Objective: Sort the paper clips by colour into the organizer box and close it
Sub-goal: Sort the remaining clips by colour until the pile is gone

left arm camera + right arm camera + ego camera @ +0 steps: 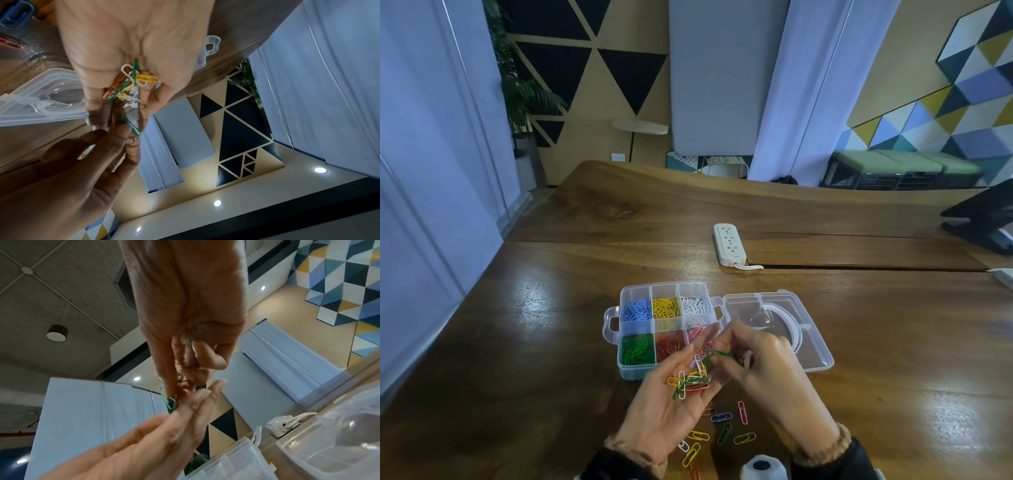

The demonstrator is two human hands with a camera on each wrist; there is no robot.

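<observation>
- Table (551,325): glossy, smooth, varnished wood.
- Organizer box (613,323): clear, shiny plastic.
- Paper clips (690,382): smooth coloured coating.
- Power strip (729,243): white plastic.

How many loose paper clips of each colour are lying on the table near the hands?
Blue clips: 1
Pink clips: 1
Green clips: 1
White clips: 1
Yellow clips: 3
Red or orange clips: 2, one partly hidden by the left hand
Total: 9 in view
</observation>
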